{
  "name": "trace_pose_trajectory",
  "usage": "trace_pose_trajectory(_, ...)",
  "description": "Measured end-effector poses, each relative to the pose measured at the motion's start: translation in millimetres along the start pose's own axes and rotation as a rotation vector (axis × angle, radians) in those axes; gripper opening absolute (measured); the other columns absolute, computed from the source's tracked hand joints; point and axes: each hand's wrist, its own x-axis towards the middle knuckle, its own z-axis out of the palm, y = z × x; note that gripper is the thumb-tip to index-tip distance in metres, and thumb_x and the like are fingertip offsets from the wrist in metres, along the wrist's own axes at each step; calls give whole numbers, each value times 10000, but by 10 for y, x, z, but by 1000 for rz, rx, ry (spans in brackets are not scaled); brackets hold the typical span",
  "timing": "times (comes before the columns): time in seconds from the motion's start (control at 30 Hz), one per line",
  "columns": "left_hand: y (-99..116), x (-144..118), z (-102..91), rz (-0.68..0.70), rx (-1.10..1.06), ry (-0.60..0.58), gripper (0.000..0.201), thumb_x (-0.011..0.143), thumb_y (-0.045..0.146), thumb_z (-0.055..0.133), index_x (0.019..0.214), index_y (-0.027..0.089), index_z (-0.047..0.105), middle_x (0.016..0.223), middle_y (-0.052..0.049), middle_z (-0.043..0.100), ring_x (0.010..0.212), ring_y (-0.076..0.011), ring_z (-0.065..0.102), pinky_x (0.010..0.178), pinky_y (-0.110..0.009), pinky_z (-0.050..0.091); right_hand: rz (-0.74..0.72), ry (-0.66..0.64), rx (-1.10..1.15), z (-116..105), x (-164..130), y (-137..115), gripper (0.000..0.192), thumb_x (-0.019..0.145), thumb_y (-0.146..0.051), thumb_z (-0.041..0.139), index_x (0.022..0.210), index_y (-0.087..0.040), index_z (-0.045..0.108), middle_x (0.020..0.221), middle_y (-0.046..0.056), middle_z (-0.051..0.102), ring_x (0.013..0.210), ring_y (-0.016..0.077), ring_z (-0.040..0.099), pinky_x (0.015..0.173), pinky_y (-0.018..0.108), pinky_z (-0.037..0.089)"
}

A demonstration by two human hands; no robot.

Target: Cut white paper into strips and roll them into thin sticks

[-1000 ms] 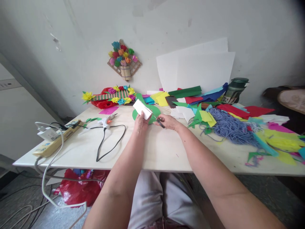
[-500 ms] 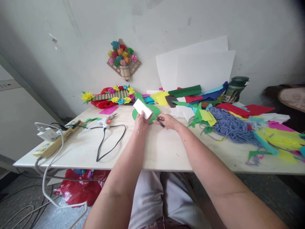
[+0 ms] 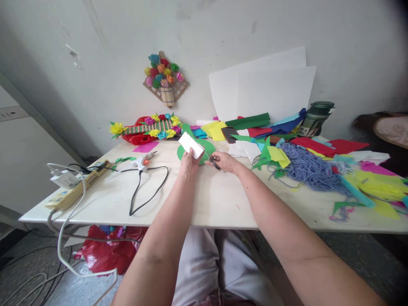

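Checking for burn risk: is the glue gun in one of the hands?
No, the glue gun lies on the table, left of the left hand holding white paper.

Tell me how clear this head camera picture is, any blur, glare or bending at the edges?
Head view: even soft daylight, no glare; left hand, white piece and right hand with scissors fairly sharp; coloured paper scraps at far right smeared; table edge bows, corners darken, wide-angle.

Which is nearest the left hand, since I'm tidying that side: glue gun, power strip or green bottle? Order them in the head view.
From the left hand:
1. Glue gun, just to its left on the table.
2. Power strip, at the table's far left edge.
3. Green bottle, far right, by the wall.
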Motion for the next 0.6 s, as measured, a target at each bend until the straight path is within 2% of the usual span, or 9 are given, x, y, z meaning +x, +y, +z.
trace_pose_trajectory(0.2,10,-8,3,-3,-18,-15,247,866,180,518,1110,194,559,1013,-75,688,954,-201,659,869,-384,524,-1,-5,34,0,-6,-15,299,663,-462,692,759,-196,596,548,-49,542,460,70,470,425,172,374)
trace_pose_trajectory(0.6,10,-3,-6,0,-9,-17,241,860,190,532,1098,192,564,967,-75,693,966,-202,655,883,-390,517,-32,-17,67,26,32,39,276,674,-436,684,759,-190,591,545,-47,541,462,71,467,424,176,381)
